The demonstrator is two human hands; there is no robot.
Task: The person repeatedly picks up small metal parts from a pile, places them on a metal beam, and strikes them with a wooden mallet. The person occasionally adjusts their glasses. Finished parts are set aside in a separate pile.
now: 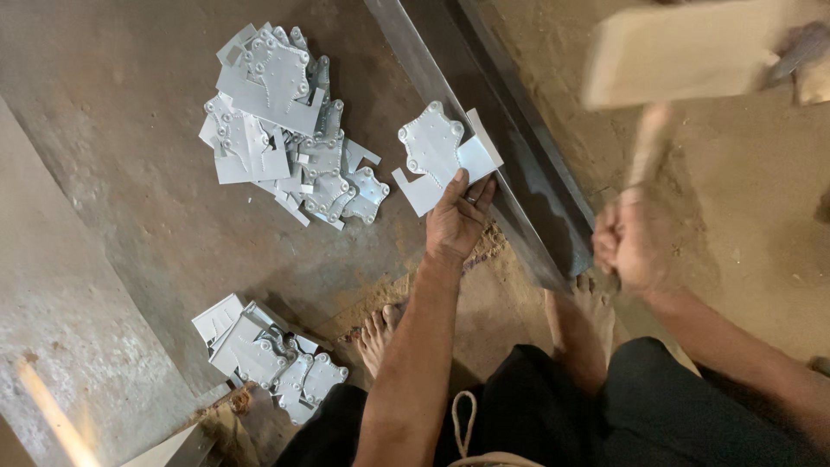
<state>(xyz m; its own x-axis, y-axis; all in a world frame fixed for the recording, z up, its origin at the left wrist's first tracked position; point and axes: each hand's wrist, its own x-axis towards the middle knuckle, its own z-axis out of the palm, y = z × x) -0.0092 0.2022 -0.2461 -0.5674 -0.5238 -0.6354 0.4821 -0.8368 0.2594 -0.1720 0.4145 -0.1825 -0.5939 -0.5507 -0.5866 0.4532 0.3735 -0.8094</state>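
My left hand [456, 216] presses flat on the near edge of a grey stamped metal plate [437, 151] that lies on the floor against a long steel bar [484, 130]. My right hand [628, 244] is closed round the handle of a wooden mallet [683, 54], raised high at the upper right and blurred with motion. The mallet head hangs well above and to the right of the plate.
A large heap of similar grey plates [285, 121] lies at the upper left, and a smaller pile [264, 355] sits at the lower left. My bare feet [592, 303] rest on sandy ground beside the bar. The floor is rough concrete.
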